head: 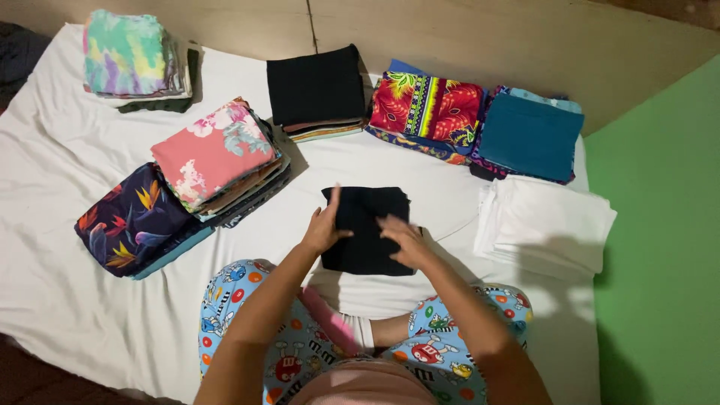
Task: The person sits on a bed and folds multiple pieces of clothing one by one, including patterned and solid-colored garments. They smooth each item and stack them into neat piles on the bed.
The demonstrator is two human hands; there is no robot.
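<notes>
A folded black cloth (367, 214) lies on the white sheet (67, 225) right in front of me. My left hand (325, 227) rests flat on the cloth's left edge, fingers stretched forward. My right hand (403, 238) lies on its right side, slightly blurred, fingers spread over the fabric. Neither hand grips anything; both press on top of the cloth. My knees in patterned blue trousers (247, 300) frame the near edge.
Folded stacks ring the cloth: a tie-dye pile (127, 52) far left, a pink floral pile (214, 154), a dark floral pile (135, 221), a black pile (315, 86), a red patterned pile (424, 109), a teal pile (529, 135), white folded cloths (544, 225). Green floor (660, 262) lies right.
</notes>
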